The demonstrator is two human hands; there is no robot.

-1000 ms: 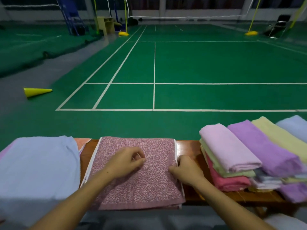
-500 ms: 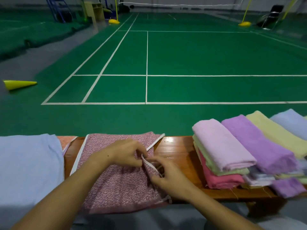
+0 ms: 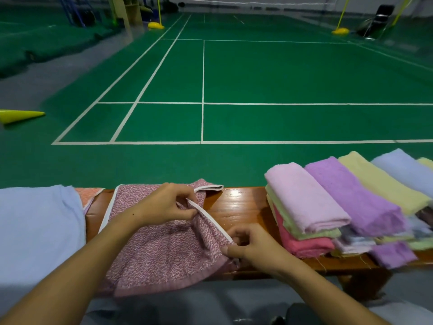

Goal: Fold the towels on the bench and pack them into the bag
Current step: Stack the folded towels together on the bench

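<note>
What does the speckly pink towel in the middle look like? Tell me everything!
The speckled pink towel is soft-looking cloth, dark pink flecked with white, edged in white trim. It lies rumpled on the wooden bench, its near edge hanging over the front. The left hand and right hand each pinch its lifted right edge.
</note>
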